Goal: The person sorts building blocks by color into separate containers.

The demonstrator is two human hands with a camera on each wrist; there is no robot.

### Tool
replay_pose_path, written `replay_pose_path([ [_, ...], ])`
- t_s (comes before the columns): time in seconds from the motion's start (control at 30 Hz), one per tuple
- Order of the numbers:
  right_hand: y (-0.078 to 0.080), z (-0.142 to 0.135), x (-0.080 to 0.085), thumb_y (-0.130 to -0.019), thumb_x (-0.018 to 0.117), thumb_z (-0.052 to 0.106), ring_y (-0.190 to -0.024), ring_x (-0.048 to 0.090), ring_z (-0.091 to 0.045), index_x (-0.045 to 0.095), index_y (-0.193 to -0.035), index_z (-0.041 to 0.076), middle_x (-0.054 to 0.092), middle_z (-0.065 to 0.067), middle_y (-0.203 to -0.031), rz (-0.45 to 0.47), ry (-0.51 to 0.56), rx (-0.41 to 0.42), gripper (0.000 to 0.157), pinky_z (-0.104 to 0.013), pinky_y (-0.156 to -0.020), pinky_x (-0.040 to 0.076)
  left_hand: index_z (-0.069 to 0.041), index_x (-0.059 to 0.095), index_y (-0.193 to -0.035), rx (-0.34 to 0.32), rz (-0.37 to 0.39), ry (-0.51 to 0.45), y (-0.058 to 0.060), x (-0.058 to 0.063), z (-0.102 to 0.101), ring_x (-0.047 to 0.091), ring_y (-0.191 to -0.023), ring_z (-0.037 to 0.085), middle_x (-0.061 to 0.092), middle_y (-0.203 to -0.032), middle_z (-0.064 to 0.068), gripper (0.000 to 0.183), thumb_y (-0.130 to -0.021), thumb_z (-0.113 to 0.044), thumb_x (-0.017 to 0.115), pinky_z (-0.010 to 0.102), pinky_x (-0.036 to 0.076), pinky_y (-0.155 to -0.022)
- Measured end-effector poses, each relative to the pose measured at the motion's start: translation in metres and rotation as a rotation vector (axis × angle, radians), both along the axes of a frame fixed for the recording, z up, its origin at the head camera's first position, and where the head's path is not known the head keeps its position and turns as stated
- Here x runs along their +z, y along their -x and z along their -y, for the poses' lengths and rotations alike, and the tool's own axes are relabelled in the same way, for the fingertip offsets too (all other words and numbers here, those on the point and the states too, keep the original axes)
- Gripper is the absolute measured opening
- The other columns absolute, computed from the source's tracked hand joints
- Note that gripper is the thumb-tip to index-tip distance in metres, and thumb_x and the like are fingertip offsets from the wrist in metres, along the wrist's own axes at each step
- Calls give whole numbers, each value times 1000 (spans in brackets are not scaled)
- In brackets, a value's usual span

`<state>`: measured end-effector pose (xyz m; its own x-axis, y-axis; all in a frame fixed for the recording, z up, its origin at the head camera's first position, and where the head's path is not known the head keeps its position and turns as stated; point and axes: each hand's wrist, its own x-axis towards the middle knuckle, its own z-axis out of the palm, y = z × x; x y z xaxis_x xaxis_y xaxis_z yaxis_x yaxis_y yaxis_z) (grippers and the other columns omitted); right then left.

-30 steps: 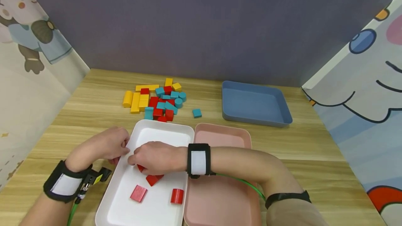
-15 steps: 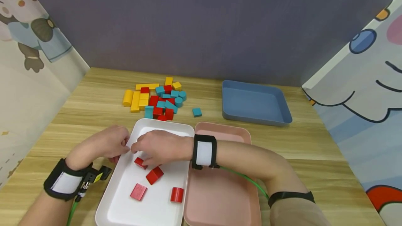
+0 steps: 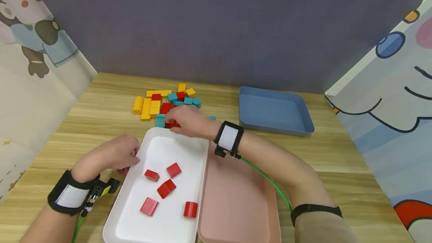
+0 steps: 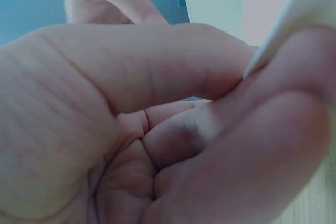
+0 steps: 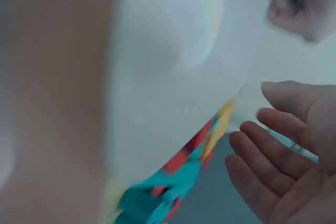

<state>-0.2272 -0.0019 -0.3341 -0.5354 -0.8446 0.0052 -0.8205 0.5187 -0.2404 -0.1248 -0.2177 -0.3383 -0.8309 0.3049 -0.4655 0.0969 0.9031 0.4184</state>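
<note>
My left hand (image 3: pixel 119 153) pinches the left rim of the white tray (image 3: pixel 162 145) between thumb and fingers. The left wrist view shows the tray's edge (image 4: pixel 281 32) caught between the thumb and the curled fingers. Inside the tray lie several red blocks (image 3: pixel 166 188), among them a red cylinder (image 3: pixel 190 210). Just past the tray's far end, my right hand (image 3: pixel 192 122) reaches over the front of a pile of red, blue and yellow blocks, hiding part of it. In the right wrist view this hand (image 5: pixel 289 161) has spread, relaxed fingers holding nothing.
A pink tray (image 3: pixel 239 201) sits right against the white one, under my right forearm. Farther back on the right stands a blue tray (image 3: pixel 275 110). Yellow blocks (image 3: pixel 145 109) line the left of the pile. A grey-blue wall rises behind the wooden table (image 3: pixel 337 160).
My right hand has left the white tray and moved forward over the block pile. Red blocks it covered now show in the tray. The left hand keeps its place on the rim.
</note>
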Motion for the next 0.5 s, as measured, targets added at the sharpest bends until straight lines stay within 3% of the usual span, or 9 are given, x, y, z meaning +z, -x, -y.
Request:
replay_pose_path([
  [0.2, 24, -13, -19, -90, 64, 27, -99, 59, -13, 66, -121, 17, 68, 1, -114, -46, -66, -98, 32, -24, -85, 53, -4, 60, -83, 8, 3, -16, -2, -1, -1, 57, -47, 13, 57, -60, 4, 9, -86, -11, 66, 25, 51, -48],
  [0.3, 29, -16, -23, -89, 66, 28, -104, 59, -13, 65, -123, 18, 67, 1, -117, -52, -82, -95, 35, -24, -87, 53, -4, 60, -82, 9, 4, -22, -2, 0, -1, 57, -47, 13, 57, -59, 4, 9, -86, -10, 66, 25, 51, -47],
  [0.5, 31, -15, -24, -88, 67, 25, -97, 57, -13, 68, -117, 19, 67, 0, -108, -71, -101, -74, 29, -23, -82, 53, -4, 61, -82, 11, 6, -20, -2, 0, 0, 57, -47, 13, 57, -59, 4, 8, -86, -10, 65, 25, 51, -48],
])
